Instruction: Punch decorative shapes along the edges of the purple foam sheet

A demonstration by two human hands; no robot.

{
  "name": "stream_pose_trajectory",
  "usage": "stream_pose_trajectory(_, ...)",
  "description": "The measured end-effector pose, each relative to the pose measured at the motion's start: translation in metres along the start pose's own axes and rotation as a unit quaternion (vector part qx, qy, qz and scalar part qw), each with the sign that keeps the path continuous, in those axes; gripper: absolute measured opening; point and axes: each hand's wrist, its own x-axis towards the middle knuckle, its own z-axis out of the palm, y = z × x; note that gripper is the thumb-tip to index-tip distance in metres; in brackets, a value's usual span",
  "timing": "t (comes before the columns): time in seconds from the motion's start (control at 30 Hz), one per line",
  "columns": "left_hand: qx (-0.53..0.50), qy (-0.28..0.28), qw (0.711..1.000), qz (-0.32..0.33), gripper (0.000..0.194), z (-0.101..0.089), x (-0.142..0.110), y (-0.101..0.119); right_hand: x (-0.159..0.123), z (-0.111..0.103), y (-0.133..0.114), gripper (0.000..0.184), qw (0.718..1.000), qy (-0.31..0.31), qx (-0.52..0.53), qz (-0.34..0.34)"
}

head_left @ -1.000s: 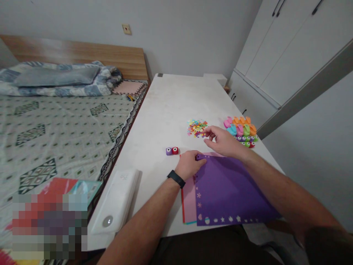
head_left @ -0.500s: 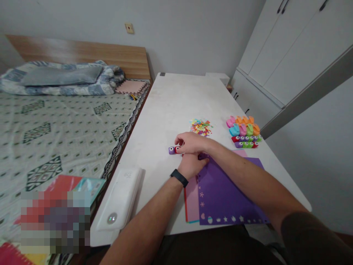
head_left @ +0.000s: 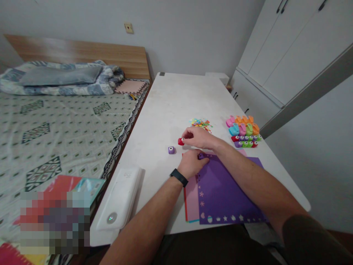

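Note:
My right hand (head_left: 197, 137) pinches a small red craft punch (head_left: 181, 141) just above the table. A purple craft punch (head_left: 171, 149) with a star on its white button stands to its left. My left hand (head_left: 193, 162), a black band at its wrist, is closed at the upper left corner of a purple paper sheet (head_left: 226, 187), its thumb over the edge. Cut-out shapes run along the left and bottom edges of that sheet. Its fingers are partly hidden. Beneath the sheet lie pink paper (head_left: 191, 202) and other coloured sheets.
Colourful paper bits (head_left: 202, 123) lie beyond my hands. Several rows of coloured punches (head_left: 244, 132) stand at the right of the white table (head_left: 182, 99). A white device with a lit display (head_left: 120, 198) sits at the left edge. A bed (head_left: 66, 136) adjoins the left.
My right hand has lifted the red punch away from beside the purple one, moving slightly up and to the right. My left hand stays at the paper's corner.

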Motion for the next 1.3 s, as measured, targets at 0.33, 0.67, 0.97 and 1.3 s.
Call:
stream_pose_trajectory(0.33,-0.034,-0.010,0.999,-0.018,0.030,-0.001,0.000,0.000,-0.061,-0.045,0.044,0.026,0.981,0.049,0.188,0.019)
stream_pose_trajectory(0.67,-0.063,0.005,0.997,-0.034,0.029,0.000,0.001,0.000,-0.110,-0.060,0.072,0.042,0.978,0.031,0.180,0.104)
stream_pose_trajectory(0.97,-0.061,0.005,0.997,-0.037,0.032,0.000,0.001,0.000,-0.113,-0.057,0.082,0.043,0.979,-0.027,0.183,0.087)
stream_pose_trajectory(1.3,-0.062,0.011,0.997,-0.035,0.030,0.000,0.001,0.002,-0.116,-0.060,0.081,0.045,0.980,-0.096,0.158,0.078)
